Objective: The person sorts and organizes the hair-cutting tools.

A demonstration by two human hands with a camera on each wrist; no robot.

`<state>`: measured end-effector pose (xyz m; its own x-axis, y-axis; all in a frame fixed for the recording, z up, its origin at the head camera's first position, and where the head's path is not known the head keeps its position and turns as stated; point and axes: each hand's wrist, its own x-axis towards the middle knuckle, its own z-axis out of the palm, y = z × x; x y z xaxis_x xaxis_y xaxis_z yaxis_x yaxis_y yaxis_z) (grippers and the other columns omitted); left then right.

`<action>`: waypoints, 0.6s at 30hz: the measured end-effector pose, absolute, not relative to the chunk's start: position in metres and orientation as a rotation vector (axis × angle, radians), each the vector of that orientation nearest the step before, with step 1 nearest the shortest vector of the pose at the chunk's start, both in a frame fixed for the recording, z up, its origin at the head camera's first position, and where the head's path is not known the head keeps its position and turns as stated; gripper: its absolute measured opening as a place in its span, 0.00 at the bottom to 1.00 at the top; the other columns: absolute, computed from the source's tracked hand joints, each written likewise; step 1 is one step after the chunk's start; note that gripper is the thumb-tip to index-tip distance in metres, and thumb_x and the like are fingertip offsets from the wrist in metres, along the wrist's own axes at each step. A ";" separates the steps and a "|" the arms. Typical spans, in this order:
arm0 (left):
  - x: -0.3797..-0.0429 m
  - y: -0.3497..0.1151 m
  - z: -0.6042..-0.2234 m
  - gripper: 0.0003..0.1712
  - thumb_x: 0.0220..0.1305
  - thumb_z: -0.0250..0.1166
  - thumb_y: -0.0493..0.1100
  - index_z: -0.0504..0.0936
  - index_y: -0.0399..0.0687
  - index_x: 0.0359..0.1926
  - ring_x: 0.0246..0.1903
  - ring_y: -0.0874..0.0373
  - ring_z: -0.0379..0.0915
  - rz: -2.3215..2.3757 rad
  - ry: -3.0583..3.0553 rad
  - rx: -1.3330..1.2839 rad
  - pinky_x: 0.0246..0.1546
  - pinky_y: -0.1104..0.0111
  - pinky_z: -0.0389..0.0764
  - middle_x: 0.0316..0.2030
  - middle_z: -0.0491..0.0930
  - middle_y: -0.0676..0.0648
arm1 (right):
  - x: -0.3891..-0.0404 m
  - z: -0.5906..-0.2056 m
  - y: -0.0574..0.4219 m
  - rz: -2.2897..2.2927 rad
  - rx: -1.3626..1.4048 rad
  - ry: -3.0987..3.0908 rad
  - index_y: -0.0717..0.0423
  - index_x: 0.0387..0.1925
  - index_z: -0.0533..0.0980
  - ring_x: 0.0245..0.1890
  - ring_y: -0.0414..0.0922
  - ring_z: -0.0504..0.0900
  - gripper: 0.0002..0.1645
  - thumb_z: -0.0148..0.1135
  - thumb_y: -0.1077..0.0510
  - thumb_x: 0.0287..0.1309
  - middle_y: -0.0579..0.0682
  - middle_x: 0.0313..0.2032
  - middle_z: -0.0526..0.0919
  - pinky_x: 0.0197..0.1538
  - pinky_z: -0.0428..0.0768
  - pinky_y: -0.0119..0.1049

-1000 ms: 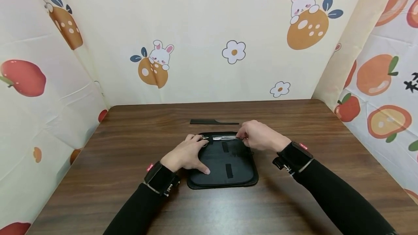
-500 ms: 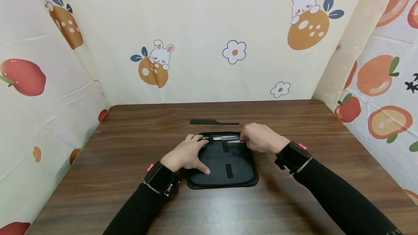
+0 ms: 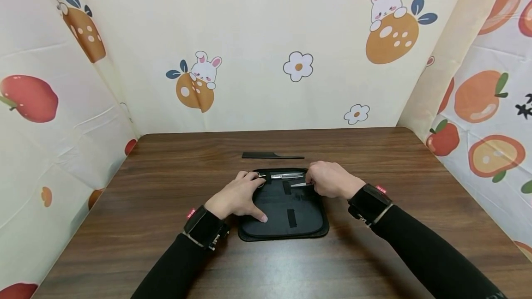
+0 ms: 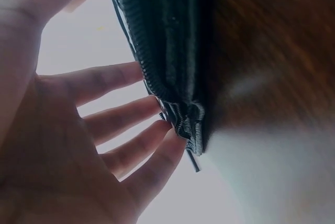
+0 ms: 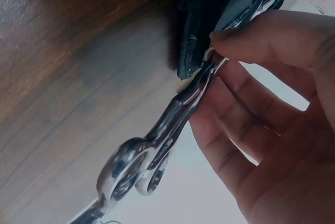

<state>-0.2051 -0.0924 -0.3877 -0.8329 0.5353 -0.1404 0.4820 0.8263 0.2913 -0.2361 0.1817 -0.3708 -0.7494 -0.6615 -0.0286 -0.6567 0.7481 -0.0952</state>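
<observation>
Left hand is resting spread on black case, fingers nearly straight; right hand (fingers curled) is pinching silver scissors by its right edge.

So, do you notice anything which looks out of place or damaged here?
Nothing looks visibly spilled or damaged. Only the black comb looks slightly out of place: it lies loose on the table, beyond the black case, while a silver tool lies on the case. Perhaps deliberate.

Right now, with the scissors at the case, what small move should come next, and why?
Probably ease the scissors left under the strap beside their tips: the right hand pinches them, blades pointing there, while the left hand rests on the case.
</observation>
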 end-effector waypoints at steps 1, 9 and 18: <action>-0.205 -0.092 -0.388 0.58 0.34 0.71 0.69 0.62 0.49 0.65 0.61 0.48 0.46 0.360 2.792 0.787 0.55 0.56 0.63 0.64 0.56 0.44 | -0.236 -0.371 0.182 -0.114 -1.088 2.882 0.49 0.34 0.81 0.34 0.41 0.75 0.16 0.55 0.69 0.48 0.45 0.35 0.77 0.33 0.76 0.36; -0.206 -0.092 -0.389 0.58 0.34 0.71 0.69 0.62 0.49 0.65 0.61 0.48 0.47 0.355 2.800 0.796 0.55 0.57 0.63 0.64 0.56 0.44 | -0.238 -0.373 0.179 -0.137 -1.082 2.885 0.48 0.34 0.81 0.32 0.38 0.75 0.16 0.55 0.69 0.48 0.44 0.34 0.79 0.31 0.76 0.34; -0.205 -0.092 -0.389 0.58 0.34 0.71 0.69 0.62 0.49 0.65 0.61 0.48 0.47 0.353 2.796 0.791 0.54 0.57 0.64 0.64 0.56 0.44 | -0.240 -0.377 0.176 -0.178 -1.063 2.885 0.47 0.34 0.82 0.32 0.37 0.75 0.16 0.55 0.68 0.48 0.43 0.33 0.79 0.32 0.76 0.35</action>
<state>-0.2054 -0.0922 -0.3890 -0.8326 0.5362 -0.1387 0.4849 0.8268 0.2852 -0.2395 0.1760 -0.3772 -0.7601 -0.6495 -0.0181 -0.6424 0.7554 -0.1296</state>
